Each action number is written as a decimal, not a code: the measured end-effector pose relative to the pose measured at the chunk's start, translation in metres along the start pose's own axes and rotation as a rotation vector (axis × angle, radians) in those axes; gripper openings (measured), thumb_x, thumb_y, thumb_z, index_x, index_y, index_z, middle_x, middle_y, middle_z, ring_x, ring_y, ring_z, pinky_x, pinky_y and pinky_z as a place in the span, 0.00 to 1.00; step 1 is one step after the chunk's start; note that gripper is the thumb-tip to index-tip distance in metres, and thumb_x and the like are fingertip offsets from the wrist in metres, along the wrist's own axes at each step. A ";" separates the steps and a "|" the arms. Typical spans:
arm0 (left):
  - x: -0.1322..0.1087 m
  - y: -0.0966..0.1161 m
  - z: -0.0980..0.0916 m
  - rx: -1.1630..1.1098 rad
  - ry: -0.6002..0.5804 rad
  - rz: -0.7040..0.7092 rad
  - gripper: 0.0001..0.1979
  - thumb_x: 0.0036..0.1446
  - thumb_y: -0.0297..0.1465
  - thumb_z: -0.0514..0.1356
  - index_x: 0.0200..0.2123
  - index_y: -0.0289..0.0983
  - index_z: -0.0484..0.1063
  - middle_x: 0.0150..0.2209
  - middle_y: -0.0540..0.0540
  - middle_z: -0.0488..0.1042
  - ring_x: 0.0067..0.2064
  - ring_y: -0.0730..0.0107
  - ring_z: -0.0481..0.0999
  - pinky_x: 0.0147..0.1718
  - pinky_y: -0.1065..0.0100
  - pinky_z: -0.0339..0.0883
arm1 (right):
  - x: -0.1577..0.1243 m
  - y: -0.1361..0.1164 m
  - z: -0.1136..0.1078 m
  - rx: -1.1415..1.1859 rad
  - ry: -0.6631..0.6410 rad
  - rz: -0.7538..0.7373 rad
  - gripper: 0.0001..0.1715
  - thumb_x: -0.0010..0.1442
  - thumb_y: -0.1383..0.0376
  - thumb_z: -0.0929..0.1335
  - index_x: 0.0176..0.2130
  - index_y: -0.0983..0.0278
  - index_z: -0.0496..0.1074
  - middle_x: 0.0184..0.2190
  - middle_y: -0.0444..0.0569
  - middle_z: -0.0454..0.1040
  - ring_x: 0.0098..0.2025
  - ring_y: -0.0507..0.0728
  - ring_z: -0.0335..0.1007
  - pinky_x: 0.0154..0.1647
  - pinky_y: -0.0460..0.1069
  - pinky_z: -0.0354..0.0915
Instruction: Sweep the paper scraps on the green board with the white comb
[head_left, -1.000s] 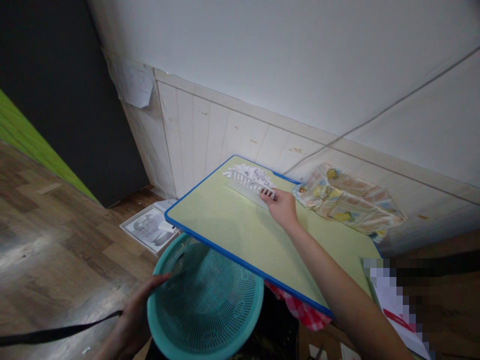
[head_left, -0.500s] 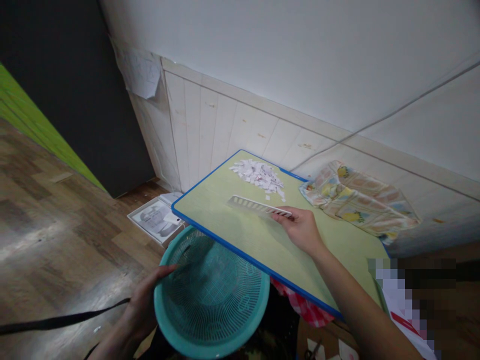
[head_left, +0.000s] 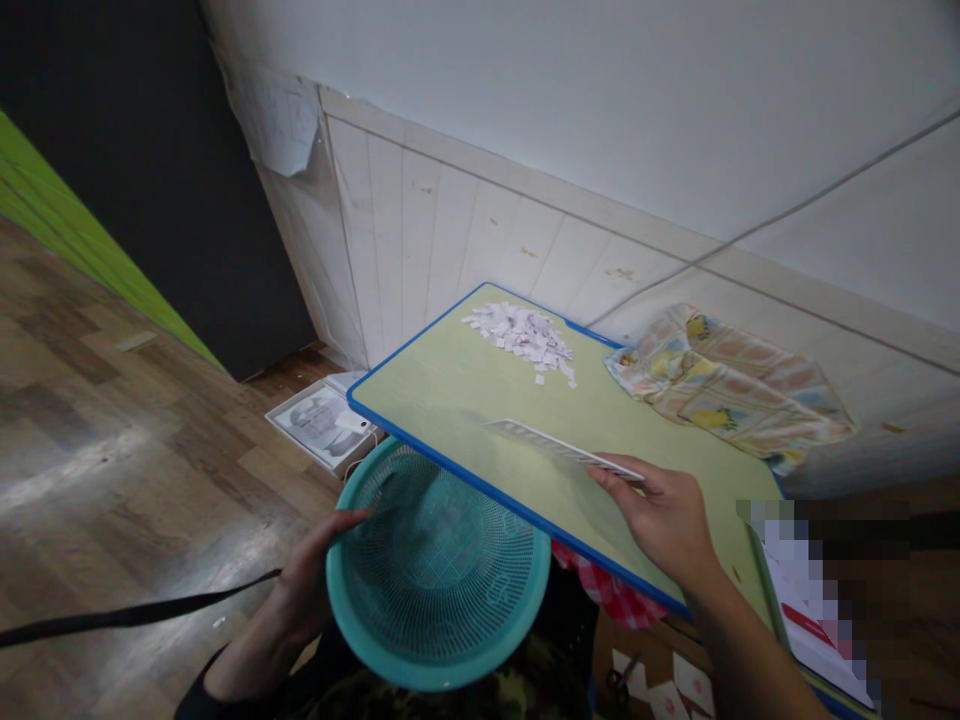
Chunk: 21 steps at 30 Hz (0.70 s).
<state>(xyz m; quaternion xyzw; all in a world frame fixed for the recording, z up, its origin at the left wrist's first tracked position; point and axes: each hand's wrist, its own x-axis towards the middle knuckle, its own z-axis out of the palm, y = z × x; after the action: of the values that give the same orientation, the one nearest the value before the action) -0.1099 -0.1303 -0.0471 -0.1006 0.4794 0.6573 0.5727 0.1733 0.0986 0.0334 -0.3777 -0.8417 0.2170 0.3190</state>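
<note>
My left hand grips the left rim of a teal plastic colander, thumb over the edge. The colander is tilted toward me below the table's near edge, and no contents show inside. In my right hand is a flat white slotted plastic strip, pinched by its right end; its exact kind is unclear. It hovers or rests over the yellow-green tabletop with blue edging; contact cannot be made out. A heap of small white paper pieces lies at the table's far corner, apart from the strip.
A patterned cloth lies along the wall side of the table. An open white box sits on the floor at left. Scissors and paper cards are below the near edge. A cable runs along the wall.
My right hand has drawn the white slotted strip toward me and to the right, farther from the paper heap. My left hand still holds the colander; the view has shifted slightly.
</note>
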 end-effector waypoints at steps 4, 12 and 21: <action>-0.002 0.001 0.005 0.013 0.023 0.005 0.11 0.58 0.22 0.63 0.25 0.33 0.84 0.24 0.40 0.86 0.23 0.58 0.83 0.28 0.63 0.80 | 0.002 -0.001 -0.001 0.031 -0.024 -0.001 0.10 0.61 0.60 0.72 0.39 0.56 0.86 0.38 0.47 0.86 0.38 0.63 0.85 0.41 0.53 0.79; 0.000 -0.002 0.003 0.026 -0.006 0.027 0.09 0.58 0.25 0.64 0.28 0.33 0.85 0.25 0.41 0.86 0.26 0.58 0.84 0.31 0.63 0.81 | -0.001 -0.018 -0.007 0.087 -0.162 -0.041 0.10 0.61 0.62 0.71 0.40 0.53 0.86 0.37 0.44 0.86 0.37 0.60 0.85 0.39 0.49 0.78; 0.002 -0.004 -0.001 -0.006 -0.030 0.016 0.09 0.58 0.26 0.65 0.28 0.34 0.85 0.24 0.41 0.85 0.25 0.57 0.84 0.30 0.63 0.80 | -0.003 -0.023 -0.007 0.064 -0.088 -0.015 0.09 0.60 0.60 0.72 0.36 0.54 0.86 0.35 0.46 0.86 0.35 0.62 0.85 0.36 0.51 0.79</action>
<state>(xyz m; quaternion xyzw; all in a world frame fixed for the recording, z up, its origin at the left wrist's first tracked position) -0.1078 -0.1304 -0.0509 -0.0886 0.4697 0.6646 0.5743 0.1685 0.0829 0.0510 -0.3513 -0.8503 0.2578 0.2953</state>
